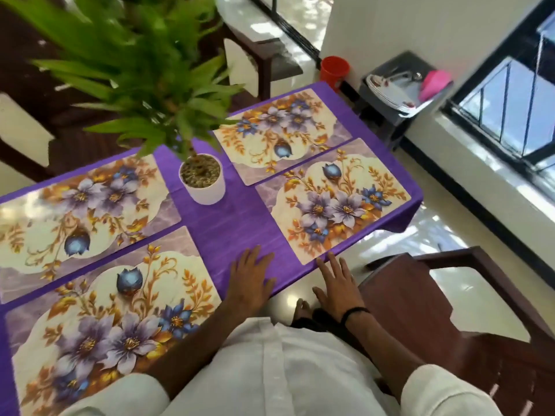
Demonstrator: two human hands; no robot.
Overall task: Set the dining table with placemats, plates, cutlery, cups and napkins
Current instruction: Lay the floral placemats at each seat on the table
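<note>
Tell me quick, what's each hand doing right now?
Left hand: open, flat on the purple tablecloth.
Right hand: open, fingers spread by the table edge, holding nothing.

Potted plant [201,178] mid-table, between placemats [330,202]

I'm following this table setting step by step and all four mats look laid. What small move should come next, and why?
Probably reach toward the stack of plates on the dark side stand beyond the table's far right corner. All four placemats lie bare, and both the left hand and right hand are open, holding nothing.
</note>
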